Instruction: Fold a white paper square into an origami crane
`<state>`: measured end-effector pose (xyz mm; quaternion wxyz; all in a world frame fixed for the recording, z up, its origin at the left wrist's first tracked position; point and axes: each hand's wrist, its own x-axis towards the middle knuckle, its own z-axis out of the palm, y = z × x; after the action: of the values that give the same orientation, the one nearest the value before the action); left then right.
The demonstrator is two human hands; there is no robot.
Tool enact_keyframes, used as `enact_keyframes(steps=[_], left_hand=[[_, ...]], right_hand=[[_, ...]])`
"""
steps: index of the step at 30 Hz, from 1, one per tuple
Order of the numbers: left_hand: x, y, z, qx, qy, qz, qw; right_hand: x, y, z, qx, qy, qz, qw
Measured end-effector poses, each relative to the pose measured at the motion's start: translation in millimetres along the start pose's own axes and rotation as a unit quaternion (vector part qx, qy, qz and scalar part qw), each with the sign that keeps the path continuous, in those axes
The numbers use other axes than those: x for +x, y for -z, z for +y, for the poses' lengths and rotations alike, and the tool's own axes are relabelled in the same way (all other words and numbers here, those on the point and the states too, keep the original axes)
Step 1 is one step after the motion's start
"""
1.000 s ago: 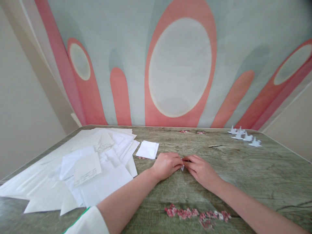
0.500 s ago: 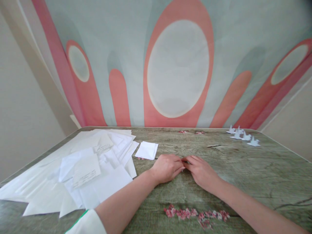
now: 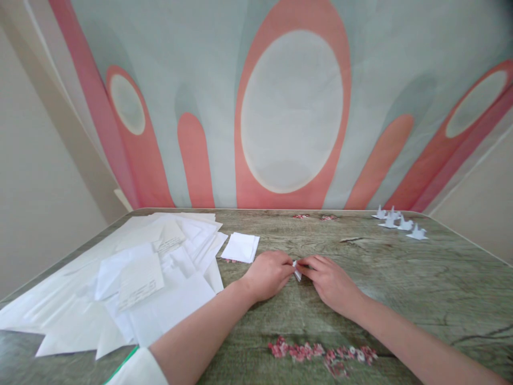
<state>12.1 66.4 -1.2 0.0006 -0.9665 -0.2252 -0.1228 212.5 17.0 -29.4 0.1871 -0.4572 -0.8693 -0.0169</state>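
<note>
Grip: folded paper (image 3: pixel 297 274) pinched by left hand (image 3: pixel 266 276) and right hand (image 3: pixel 332 280);
Square papers (image 3: pixel 239 247): stacked near left hand;
Paper birds (image 3: pixel 417 233): grouped far right

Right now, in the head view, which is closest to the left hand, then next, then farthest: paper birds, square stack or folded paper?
1. Folded paper: at the fingertips of the left hand, on its right.
2. Square stack: just beyond that hand, a bit to its left.
3. Paper birds: far over at the back right.
</note>
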Motion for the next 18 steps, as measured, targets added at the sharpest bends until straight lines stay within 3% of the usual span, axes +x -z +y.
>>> enact_keyframes(steps=[10, 18], left_hand=[[1, 13, 15, 0.094, -0.039, -0.041, 0.994], [-3, 21, 31, 0.088, -0.012, -0.077, 0.993]], right_hand=[[1, -1, 1, 0.004, -0.004, -0.006, 1.000], [1, 0, 0, 0.003, -0.003, -0.002, 1.000]])
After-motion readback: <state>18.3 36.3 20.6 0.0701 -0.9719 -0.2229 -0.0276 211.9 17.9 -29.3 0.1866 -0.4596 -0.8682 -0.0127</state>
